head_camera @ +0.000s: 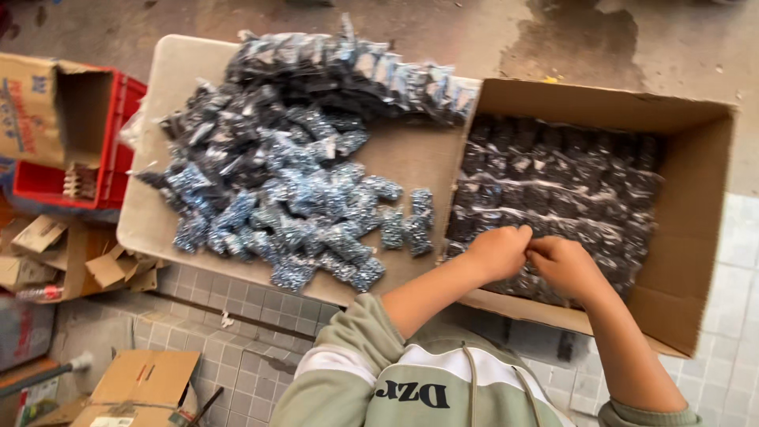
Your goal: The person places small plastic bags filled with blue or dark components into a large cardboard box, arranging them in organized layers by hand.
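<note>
Head view, looking down. Landmark: open cardboard box (696,205), lying at the right end of a beige table (170,87).

Left hand (500,251) and right hand (563,265) are together over the near-left corner of the box interior, fingertips meeting. Both are curled closed, knuckles up. Whether they pinch a packet between them cannot be told; the fingers hide the contact point.

Inside the box: packed rows of small clear packets of dark hardware (569,178), lying flat and filling the floor of the box up to the hands.

Left of the box, on the table: loose heap of the same small packets (277,166), the nearest ones just beside the box's left wall.

Further left of the box, past the table edge: red plastic crate (118,150) with a second cardboard carton (39,107) standing in it. Below the table, cardboard scraps (71,257) on the tiled floor.
</note>
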